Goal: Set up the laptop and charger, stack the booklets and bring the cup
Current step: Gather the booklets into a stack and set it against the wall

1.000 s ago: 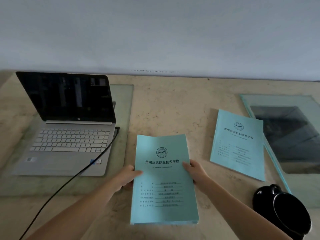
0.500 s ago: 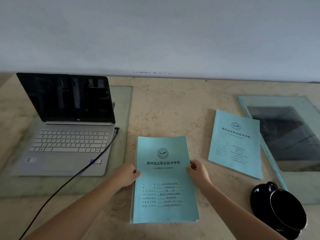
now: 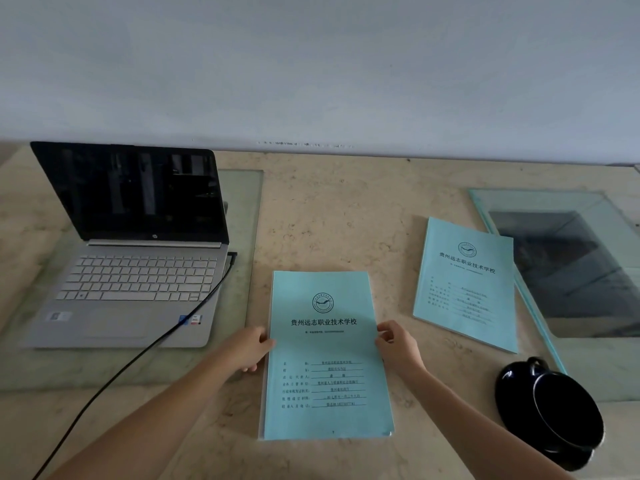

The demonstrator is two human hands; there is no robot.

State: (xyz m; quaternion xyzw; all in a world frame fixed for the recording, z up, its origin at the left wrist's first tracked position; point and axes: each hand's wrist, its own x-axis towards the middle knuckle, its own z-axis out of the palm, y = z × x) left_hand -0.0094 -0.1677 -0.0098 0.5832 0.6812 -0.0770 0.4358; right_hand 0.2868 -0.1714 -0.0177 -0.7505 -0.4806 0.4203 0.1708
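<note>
The left hand (image 3: 247, 348) and right hand (image 3: 398, 348) pinch the stack (image 3: 329, 355) (cup (image 3: 554, 414) near); uneven release could skew it

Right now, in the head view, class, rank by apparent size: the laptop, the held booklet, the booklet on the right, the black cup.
1. laptop
2. held booklet
3. booklet on the right
4. black cup
The booklets may truly match; the held one lies nearer the camera, so that order is unsure.
</note>
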